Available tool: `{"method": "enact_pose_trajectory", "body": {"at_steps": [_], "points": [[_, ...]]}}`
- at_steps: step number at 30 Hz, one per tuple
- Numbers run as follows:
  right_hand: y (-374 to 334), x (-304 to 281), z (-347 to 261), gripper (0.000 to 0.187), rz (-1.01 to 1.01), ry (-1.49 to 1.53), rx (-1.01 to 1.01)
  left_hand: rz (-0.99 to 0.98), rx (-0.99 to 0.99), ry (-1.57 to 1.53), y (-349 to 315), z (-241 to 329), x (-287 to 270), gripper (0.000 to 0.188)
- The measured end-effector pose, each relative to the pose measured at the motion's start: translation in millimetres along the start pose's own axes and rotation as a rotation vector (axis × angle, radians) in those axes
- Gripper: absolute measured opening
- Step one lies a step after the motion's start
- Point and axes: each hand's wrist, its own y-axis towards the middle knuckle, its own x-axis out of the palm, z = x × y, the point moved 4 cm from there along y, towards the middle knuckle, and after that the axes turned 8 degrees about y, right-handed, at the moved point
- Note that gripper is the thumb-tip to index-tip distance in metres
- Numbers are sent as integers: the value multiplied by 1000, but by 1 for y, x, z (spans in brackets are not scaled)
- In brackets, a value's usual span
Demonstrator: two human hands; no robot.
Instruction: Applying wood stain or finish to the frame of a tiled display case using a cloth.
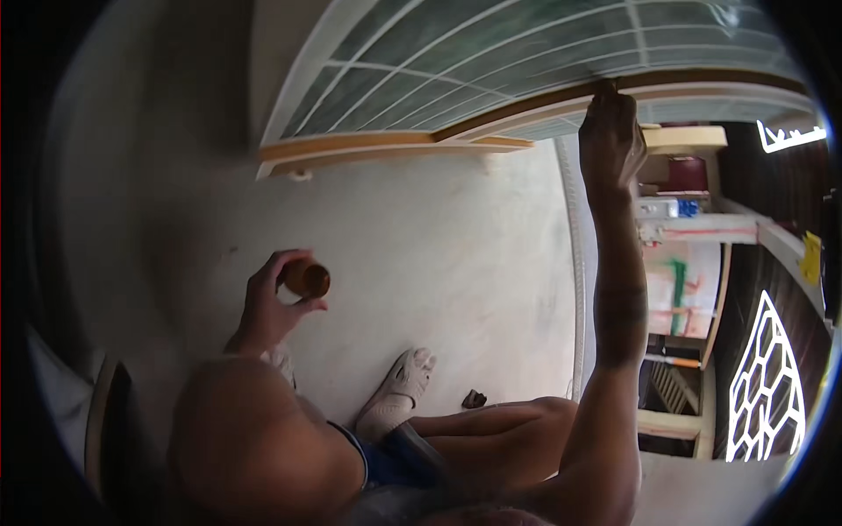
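Note:
My left hand (270, 302) is curled round a small brown cylindrical jar (307, 279), held above the pale floor with one round end turned towards the right. Stretched far up on the right, my right hand (610, 140) is closed against the brown wooden edge strip (526, 114) of a green board (544, 57). White lines cross the board in rows. The fingertips of that hand meet the strip, and whatever they may pinch is too small and dark to make out.
Below the board lies a pale floor (456, 237). My shoe (408, 377) rests on it, near a small dark scrap (474, 400). At the right stands a wooden shelf frame (680, 425) holding a painted sheet (688, 289). White lattice shapes (767, 386) show beyond.

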Motion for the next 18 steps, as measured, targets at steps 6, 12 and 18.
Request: {"method": "enact_pose_trajectory", "body": {"at_steps": [6,12,18], "points": [[-58,47,-64,3,-98,180,40,-3,57,0,10,-3,-7,73],[-108,78,-133,12,-435,577,61,-17,7,-15,3,-11,-12,73],[-129,56,-147,25,-374,605,66,25,79,38,6,-13,-13,72]]}}
